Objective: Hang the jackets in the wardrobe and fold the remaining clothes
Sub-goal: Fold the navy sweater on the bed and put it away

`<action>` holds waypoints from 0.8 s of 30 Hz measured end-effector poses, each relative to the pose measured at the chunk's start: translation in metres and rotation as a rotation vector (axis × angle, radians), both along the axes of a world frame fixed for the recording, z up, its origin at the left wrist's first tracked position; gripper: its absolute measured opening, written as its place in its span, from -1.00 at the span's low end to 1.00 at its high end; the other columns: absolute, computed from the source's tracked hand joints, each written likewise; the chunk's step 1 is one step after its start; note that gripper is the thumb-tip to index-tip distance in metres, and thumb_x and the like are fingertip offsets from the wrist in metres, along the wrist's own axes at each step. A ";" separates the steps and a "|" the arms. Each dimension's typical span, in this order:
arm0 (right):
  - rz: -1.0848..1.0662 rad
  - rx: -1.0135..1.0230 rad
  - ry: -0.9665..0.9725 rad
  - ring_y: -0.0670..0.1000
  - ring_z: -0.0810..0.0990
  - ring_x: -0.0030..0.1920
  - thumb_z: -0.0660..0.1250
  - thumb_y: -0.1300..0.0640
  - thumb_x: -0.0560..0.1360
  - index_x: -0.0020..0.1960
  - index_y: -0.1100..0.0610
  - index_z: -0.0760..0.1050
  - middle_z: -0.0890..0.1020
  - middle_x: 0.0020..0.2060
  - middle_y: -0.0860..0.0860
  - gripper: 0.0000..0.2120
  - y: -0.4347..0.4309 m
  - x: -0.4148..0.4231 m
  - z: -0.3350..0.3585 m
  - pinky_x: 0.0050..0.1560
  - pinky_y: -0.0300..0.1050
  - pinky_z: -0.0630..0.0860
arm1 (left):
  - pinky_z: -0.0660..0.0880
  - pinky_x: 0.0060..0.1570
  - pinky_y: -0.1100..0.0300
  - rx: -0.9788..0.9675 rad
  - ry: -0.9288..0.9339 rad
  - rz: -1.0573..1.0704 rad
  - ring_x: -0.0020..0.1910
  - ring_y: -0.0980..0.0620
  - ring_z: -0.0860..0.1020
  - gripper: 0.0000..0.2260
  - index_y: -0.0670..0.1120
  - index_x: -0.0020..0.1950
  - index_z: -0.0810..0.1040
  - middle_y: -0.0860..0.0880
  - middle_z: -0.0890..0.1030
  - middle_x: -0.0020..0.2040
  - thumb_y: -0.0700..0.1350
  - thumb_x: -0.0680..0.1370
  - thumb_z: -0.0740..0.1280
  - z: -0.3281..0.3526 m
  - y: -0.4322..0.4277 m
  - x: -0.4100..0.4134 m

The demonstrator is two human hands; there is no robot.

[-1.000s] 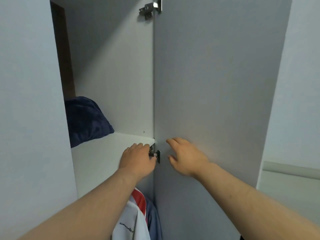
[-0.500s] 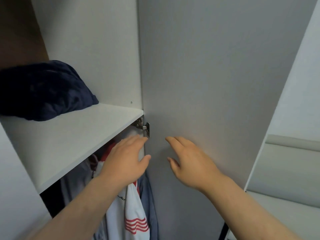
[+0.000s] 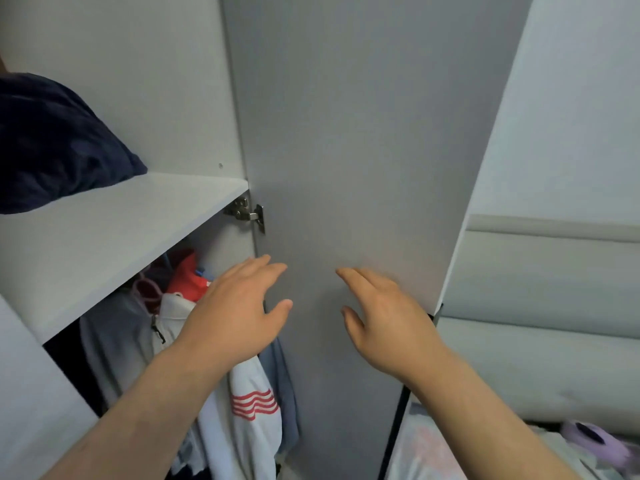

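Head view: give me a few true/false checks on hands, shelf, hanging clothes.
1. Both hands hold nothing. True: left hand and right hand have straight, empty fingers.
2. A dark blue bundle lies on the shelf. True.
3. The wardrobe door is closed. False: it stands open, hinge exposed.
4. No clothes hang below the shelf. False: a white jacket with red stripes hangs there among others.

1. Left hand (image 3: 235, 317) and right hand (image 3: 381, 323): both raised before the open wardrobe door (image 3: 363, 150), fingers loosely spread, holding nothing.
2. Shelf (image 3: 114, 230) carries a dark blue bundle (image 3: 52, 147).
3. Below the shelf hang a grey jacket (image 3: 114, 341) and a white jacket (image 3: 249, 410) with red stripes.
4. Metal hinge (image 3: 247, 213) at the shelf's right end.
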State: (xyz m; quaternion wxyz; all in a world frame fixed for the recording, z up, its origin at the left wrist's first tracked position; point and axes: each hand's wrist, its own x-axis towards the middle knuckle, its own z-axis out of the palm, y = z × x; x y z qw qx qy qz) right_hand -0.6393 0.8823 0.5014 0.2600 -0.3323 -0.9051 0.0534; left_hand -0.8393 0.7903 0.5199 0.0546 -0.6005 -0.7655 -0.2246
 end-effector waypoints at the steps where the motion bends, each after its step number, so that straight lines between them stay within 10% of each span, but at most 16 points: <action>1: -0.036 -0.009 0.001 0.06 0.44 0.32 0.25 0.05 0.57 0.50 0.03 0.28 0.45 0.38 -0.04 -0.49 -0.006 0.007 -0.003 0.22 0.01 0.49 | 0.15 0.45 0.17 0.003 -0.017 -0.026 0.51 0.01 0.27 -0.49 0.06 0.48 0.40 -0.02 0.34 0.52 0.07 0.53 0.37 -0.001 -0.001 0.004; 24: -0.542 -0.169 0.098 -0.05 0.37 0.37 0.28 0.06 0.59 0.51 0.03 0.28 0.44 0.39 -0.06 -0.49 -0.142 0.158 -0.069 0.27 -0.29 0.26 | 0.20 0.48 0.04 -0.162 -0.009 -0.469 0.51 0.02 0.26 -0.49 0.08 0.50 0.36 0.03 0.32 0.53 0.13 0.56 0.30 -0.051 -0.032 0.115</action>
